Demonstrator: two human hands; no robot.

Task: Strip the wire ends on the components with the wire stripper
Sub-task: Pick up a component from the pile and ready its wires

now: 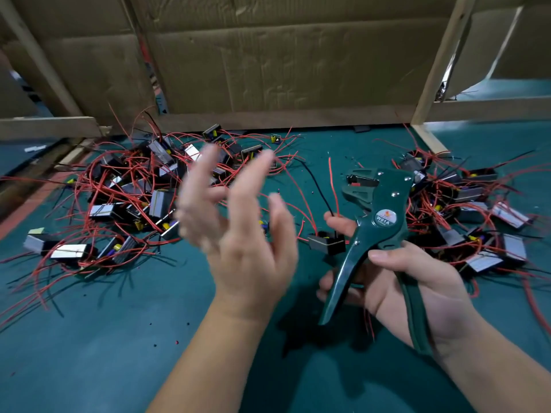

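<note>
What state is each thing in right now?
Left hand: open, empty, raised, blurred.
Right hand: grips stripper handles; fingers pinch component wires.
Stripper: handles spread, head pointing up.
Component: at right fingers, wires pointing up.
Left pile: tangled, on mat.
Right pile: tangled, on mat.

From my station I can read only one text: "W01A", in pale characters on the dark band of the round sticker (385, 217) that sits at the pivot of the green wire stripper (378, 237). Above this band the sticker carries a small red and orange emblem, and below it there is one more printed line. Both are too small and too blurred for me to read.
</note>
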